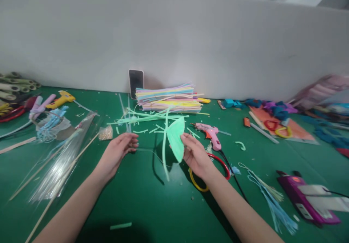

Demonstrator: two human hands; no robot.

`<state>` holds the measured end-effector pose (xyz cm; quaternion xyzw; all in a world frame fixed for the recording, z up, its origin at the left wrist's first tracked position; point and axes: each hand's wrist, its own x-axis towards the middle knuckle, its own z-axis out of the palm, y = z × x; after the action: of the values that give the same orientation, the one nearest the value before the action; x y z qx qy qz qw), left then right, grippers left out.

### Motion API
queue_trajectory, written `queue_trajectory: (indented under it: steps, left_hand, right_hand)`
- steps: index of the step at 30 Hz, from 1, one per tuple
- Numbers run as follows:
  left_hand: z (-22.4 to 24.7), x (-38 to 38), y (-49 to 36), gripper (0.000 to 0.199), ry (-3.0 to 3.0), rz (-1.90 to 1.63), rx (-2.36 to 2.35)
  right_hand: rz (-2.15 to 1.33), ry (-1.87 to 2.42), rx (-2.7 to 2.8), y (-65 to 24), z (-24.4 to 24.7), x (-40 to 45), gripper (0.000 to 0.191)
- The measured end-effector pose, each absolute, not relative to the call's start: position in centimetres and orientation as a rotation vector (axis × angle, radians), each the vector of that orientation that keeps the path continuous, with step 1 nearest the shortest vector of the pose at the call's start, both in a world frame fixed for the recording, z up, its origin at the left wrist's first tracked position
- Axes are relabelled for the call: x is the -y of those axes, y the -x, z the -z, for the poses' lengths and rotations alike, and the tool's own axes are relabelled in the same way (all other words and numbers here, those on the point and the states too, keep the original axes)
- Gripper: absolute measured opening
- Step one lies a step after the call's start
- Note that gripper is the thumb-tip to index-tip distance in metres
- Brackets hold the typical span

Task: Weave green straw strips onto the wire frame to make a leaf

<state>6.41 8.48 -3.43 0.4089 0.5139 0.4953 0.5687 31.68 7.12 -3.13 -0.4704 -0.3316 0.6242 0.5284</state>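
My right hand [196, 155] pinches a mint-green leaf shape [176, 138], seemingly made of pipe cleaners, between thumb and fingers above the table. A long green pipe cleaner [164, 148] hangs upright along the leaf's left side; whether they are joined I cannot tell. To the left, my left hand [120, 152] is closed with its fingertips together. From those fingertips a thin pale strand [148, 150] runs toward the bottom of the leaf. Loose green pipe cleaners [144, 118] and short cut pieces lie just beyond both hands.
Bundled pastel pipe cleaners [166, 99] and a phone [136, 83] rest by the wall. Right of centre are a pink glue gun [209, 132] and red-and-yellow-handled scissors [200, 188], partly under my right hand. Clear plastic sleeves [65, 159] and wooden sticks lie left; a purple device [307, 199] sits right.
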Motion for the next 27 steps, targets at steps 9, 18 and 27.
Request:
queue_trajectory:
  steps: [9,18,27]
  left_hand:
    - [3.2,-7.4,-8.7,0.030,-0.864,-1.066,-1.048]
    - [2.9,-7.1,-8.3,0.039,-0.718,-0.963,-0.816]
    - [3.7,-7.2,-8.6,0.022,-0.718,-0.969,-0.830]
  right_hand:
    - [-1.722,0.918,0.634,-29.1,3.5,-5.3,0.037]
    - [-1.828,0.881,0.831,-28.7,4.1,-4.8,0.032]
    - [-1.842,0.850,1.002,-28.4,4.7,-4.6,0.033]
